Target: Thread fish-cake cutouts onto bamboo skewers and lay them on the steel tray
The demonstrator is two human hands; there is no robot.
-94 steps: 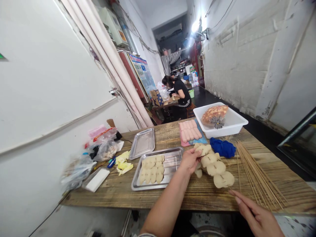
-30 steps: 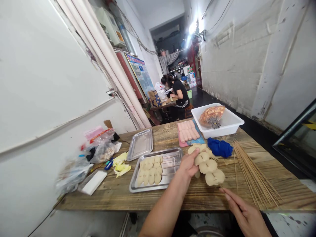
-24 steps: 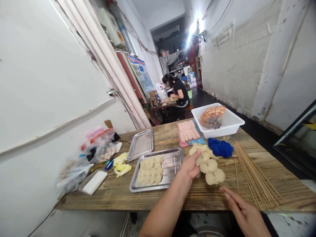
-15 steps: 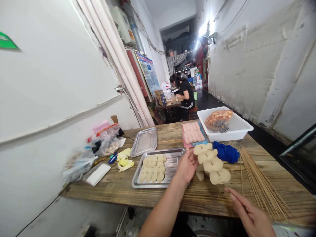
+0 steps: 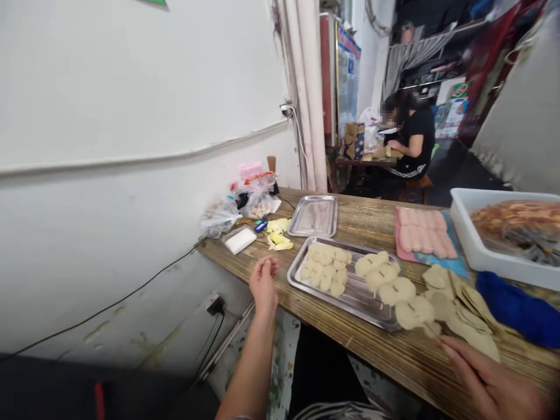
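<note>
Between the thumb and fingers of my right hand (image 5: 494, 373) is the lower end of a thin stick. Several pale, flat, round slices are threaded on it, forming a skewer of pale slices (image 5: 396, 290) that tilts up to the left over the tray's right part. My left hand (image 5: 265, 283) hovers at the table's front edge, left of the tray, its fingers curled in with nothing visible in them. In the metal tray (image 5: 367, 315) lie more pale sliced skewers (image 5: 324, 268), side by side. Loose pale slices (image 5: 464, 309) lie piled behind my right hand.
A second metal tray (image 5: 314, 216) stands behind. Pink sausages (image 5: 426, 233) lie on a packet beside a white bin (image 5: 503, 265) with bagged meat. A blue cloth (image 5: 518, 306) is at right; plastic bags (image 5: 258, 204) and yellow scraps (image 5: 279, 236) at left. Another person (image 5: 415, 137) sits farther back.
My left hand has left the skewer's side and moved left past the tray, its fingers curling in. The skewer in my right hand now reaches over the tray. The view has turned left.
</note>
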